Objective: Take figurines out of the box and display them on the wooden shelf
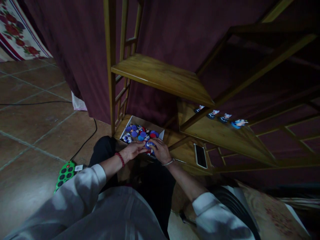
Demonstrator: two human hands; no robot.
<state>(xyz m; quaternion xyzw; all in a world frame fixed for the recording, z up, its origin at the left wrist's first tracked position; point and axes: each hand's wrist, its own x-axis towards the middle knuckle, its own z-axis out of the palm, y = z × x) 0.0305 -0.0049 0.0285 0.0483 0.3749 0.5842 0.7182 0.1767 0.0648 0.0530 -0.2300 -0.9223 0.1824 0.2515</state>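
Over the near edge of a white cardboard box (pixel 162 135), my two hands meet around a small figurine (pixel 149 144) with blue and white on it. My right hand (pixel 161 151) grips it from the right, fingers curled over it. From the other side, the fingertips of my left hand (pixel 133 150) close against it, partly hidden. Inside the box lie several more figurines (pixel 127 137), jumbled together, many showing round blue or purple bases (pixel 134 134) and one a red base.
Several figurines (pixel 225 117) stand in a row on the raised right shelf (pixel 215 133). A phone (pixel 200 156) lies on the lower shelf. Above the box juts a wooden shelf (pixel 162 75). On the tiled floor at left sits a green power strip (pixel 65 174) with a black cable.
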